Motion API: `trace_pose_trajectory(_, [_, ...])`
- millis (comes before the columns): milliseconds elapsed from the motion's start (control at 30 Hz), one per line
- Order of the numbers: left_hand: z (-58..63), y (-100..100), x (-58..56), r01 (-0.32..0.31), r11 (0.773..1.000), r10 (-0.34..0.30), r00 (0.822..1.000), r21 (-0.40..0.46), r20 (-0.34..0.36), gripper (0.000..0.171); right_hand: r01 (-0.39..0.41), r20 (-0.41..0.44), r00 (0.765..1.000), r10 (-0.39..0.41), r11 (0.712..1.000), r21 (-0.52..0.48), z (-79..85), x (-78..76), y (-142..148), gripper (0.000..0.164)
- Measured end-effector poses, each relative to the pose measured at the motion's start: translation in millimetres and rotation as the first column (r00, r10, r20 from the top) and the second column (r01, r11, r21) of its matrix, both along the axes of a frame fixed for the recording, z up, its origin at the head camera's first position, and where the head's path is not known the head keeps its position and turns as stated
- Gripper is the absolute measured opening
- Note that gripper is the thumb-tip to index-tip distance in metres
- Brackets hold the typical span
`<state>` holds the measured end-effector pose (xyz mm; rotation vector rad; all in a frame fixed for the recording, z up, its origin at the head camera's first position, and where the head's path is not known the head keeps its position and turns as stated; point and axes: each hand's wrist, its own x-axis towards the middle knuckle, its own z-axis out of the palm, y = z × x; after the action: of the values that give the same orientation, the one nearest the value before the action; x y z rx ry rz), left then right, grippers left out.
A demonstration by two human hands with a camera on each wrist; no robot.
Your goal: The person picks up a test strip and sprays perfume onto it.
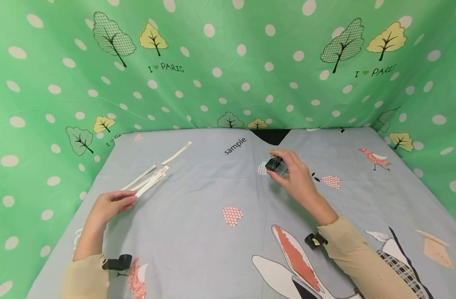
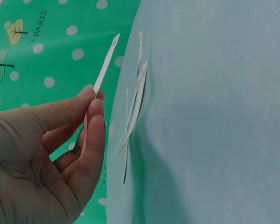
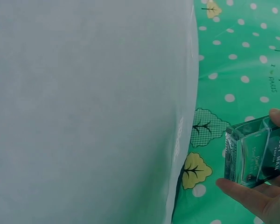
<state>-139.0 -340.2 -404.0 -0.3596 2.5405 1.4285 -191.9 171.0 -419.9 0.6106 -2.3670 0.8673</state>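
Note:
My left hand (image 1: 112, 205) pinches a narrow white paper test strip (image 2: 106, 65) between thumb and fingertips, its free end pointing up and away. Several more white strips (image 2: 139, 102) lie beyond it on the left part of the table, some overlapping. One strip (image 1: 176, 153) lies apart, farther back. In my right hand (image 1: 299, 178) is a rectangular glass perfume bottle (image 3: 254, 151), gripped by thumb and fingers above the table. White lettering, "SEXY MAN", shows on the bottle, which has a dark part toward the palm in the right wrist view.
A grey-blue printed cloth (image 1: 198, 232) covers the table, with hearts, birds and the word "sample" on it. Green dotted curtains (image 1: 220, 58) hang behind and along both sides. Each wrist carries a small black camera (image 1: 119, 262).

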Motion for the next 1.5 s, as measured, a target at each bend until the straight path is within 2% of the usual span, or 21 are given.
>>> trace_pose_trajectory(333, [-10.3, -9, -1.5, -0.005, 0.999, 0.001, 0.998, 0.048, 0.064, 0.022, 0.002, -0.007, 1.000, -0.002, 1.000, 0.007, 0.0, -0.3, 0, 0.056])
trace_pose_trajectory(700, [-15.5, -13, -2.3, -0.016, 0.998, 0.007, 0.992, 0.068, 0.128, 0.026, -0.001, 0.001, 1.000, 0.001, 1.000, -0.001, -1.3, 0.0, 0, 0.056])
trace_pose_trajectory(900, [-18.5, -16, -1.6, -0.003, 0.999, -0.003, 0.992, 0.048, 0.124, 0.036, -0.001, -0.001, 1.000, 0.001, 1.000, 0.003, -1.7, -0.4, 1, 0.057])
trace_pose_trajectory(1033, [-19.3, -18, 1.0, -0.002, 0.998, -0.005, 0.993, 0.064, 0.115, 0.037, -0.001, 0.002, 1.000, 0.001, 1.000, 0.005, -1.5, -0.4, 1, 0.057])
trace_pose_trajectory(1200, [-18.1, -21, 4.7, 0.000, 0.997, -0.008, 0.995, 0.081, 0.099, 0.033, 0.001, 0.006, 1.000, -0.001, 1.000, 0.001, -2.4, -0.8, 1, 0.056])
trace_pose_trajectory(1333, [-15.8, -23, 7.0, -0.011, 0.996, 0.003, 0.996, 0.091, 0.087, 0.022, 0.003, 0.003, 1.000, -0.003, 1.000, -0.001, -2.5, -0.7, 1, 0.056])
trace_pose_trajectory(1500, [-10.8, -24, 7.6, -0.006, 0.999, 0.003, 0.998, 0.045, 0.063, 0.018, -0.001, 0.007, 1.000, 0.001, 1.000, -0.002, -1.3, 0.3, 1, 0.056])
